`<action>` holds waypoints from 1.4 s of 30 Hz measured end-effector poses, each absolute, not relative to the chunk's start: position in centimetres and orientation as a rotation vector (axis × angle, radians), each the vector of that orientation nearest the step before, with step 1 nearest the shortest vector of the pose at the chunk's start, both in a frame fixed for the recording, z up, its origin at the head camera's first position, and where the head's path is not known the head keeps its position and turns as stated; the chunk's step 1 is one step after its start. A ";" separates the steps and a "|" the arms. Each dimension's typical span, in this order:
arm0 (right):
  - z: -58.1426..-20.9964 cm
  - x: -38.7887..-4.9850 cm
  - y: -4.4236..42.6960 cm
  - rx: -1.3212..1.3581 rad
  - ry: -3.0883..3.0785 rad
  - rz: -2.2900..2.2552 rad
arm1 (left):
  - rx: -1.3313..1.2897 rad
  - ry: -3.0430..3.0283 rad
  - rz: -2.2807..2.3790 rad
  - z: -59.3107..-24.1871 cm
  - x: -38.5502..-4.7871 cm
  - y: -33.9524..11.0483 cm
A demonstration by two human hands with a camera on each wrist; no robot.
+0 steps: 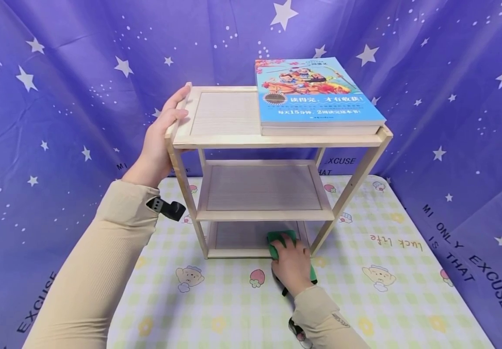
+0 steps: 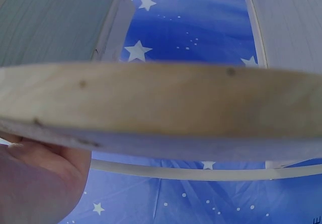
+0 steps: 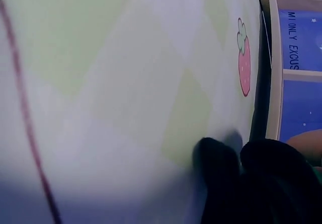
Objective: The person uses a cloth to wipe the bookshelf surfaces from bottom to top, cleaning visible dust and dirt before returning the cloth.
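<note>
A small three-tier wooden rack (image 1: 224,114) stands on the table. With the fingers over its upper board and the rest of the hand outside, my left hand (image 1: 159,138) grips the rack's top left end. The left wrist view shows part of that hand below a wooden post (image 2: 161,98) close to the camera. At the right front of the bottom shelf (image 1: 237,237), my right hand (image 1: 292,266) holds a green cloth (image 1: 281,236) against the board. One dark-edged part of the cloth hangs beside the hand. The right wrist view shows dark, blurred shapes (image 3: 271,178) near the fingers.
Blue-covered books (image 1: 316,92) lie stacked on the right half of the rack's top board. The middle shelf (image 1: 261,186) is above the right hand. A checked tablecloth (image 1: 220,295) covers the table, and a starry purple curtain (image 1: 80,72) surrounds it.
</note>
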State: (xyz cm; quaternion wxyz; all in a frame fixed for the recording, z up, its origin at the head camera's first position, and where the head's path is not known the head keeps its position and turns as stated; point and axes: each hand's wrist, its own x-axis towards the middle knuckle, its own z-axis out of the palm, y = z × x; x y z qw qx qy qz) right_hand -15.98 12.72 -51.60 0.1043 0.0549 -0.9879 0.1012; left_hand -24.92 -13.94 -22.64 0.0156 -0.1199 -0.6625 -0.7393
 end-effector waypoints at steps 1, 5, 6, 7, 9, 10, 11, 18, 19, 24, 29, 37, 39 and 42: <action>-51.6 -16.0 12.8 0.156 -2.916 0.305 | -0.373 -2.060 -2.302 -22.6 -24.9 -13.9; -51.4 -15.9 13.2 0.138 -2.912 0.345 | -0.366 -2.055 -2.312 -22.6 -24.9 -13.9; -51.4 -15.9 13.3 0.135 -2.910 0.356 | -0.365 -2.054 -2.314 -22.6 -24.9 -14.0; -51.3 -15.9 13.4 0.129 -2.909 0.367 | -0.365 -2.053 -2.316 -22.6 -24.9 -14.0; -51.3 -16.0 13.5 0.120 -2.912 0.387 | -0.362 -2.053 -2.318 -22.6 -24.8 -14.0; -51.3 -16.0 13.6 0.116 -2.914 0.396 | -0.362 -2.052 -2.321 -22.6 -24.8 -14.0; -51.4 -16.1 13.7 0.114 -2.914 0.408 | -0.362 -2.052 -2.322 -22.6 -24.8 -14.0; -51.5 -16.2 14.0 0.135 -2.888 0.490 | -0.358 -2.052 -2.328 -22.6 -24.8 -14.0; -51.5 -16.2 14.0 0.136 -2.883 0.501 | -0.359 -2.051 -2.328 -22.6 -24.9 -14.0; -51.4 -16.3 14.2 0.122 -2.887 0.547 | -0.360 -2.052 -2.327 -22.6 -24.9 -14.1; -51.3 -16.3 14.4 0.118 -2.895 0.557 | -0.360 -2.053 -2.330 -22.6 -24.8 -14.1; -51.0 -16.5 14.7 0.116 -2.872 0.619 | -0.365 -2.050 -2.329 -22.6 -24.7 -14.0; -51.0 -16.6 14.7 0.112 -2.871 0.625 | -0.368 -2.049 -2.332 -22.6 -24.7 -14.0; -51.0 -16.7 14.8 0.102 -2.878 0.648 | -0.371 -2.048 -2.336 -22.6 -24.7 -14.0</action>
